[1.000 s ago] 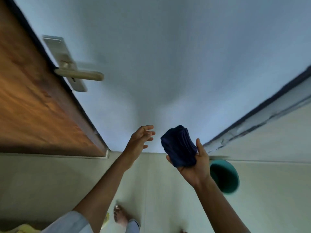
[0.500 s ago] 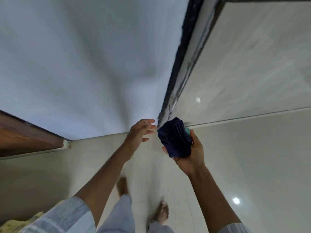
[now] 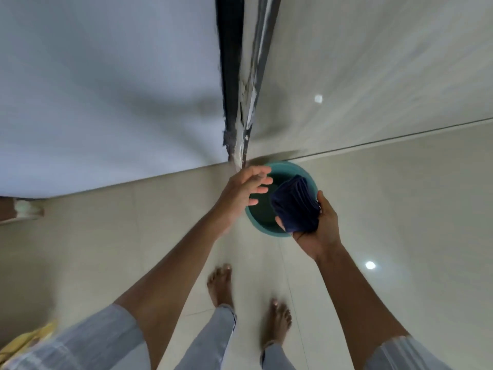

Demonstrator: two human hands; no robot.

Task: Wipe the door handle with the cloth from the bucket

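A folded dark blue cloth rests in my right hand, which grips it from below, directly over the teal bucket. The bucket stands on the tiled floor beside the wall corner, partly hidden by the cloth and both hands. My left hand hovers over the bucket's left rim with fingers spread and nothing in it. The door handle is out of view.
A white wall meets a dark vertical frame strip with chipped paint just above the bucket. My bare feet stand on pale glossy tiles. A brown door corner shows at the far left edge.
The view has swung right and down, away from the door and its handle, to the bucket. Both hands now hang over the bucket; the cloth stays in my right hand.
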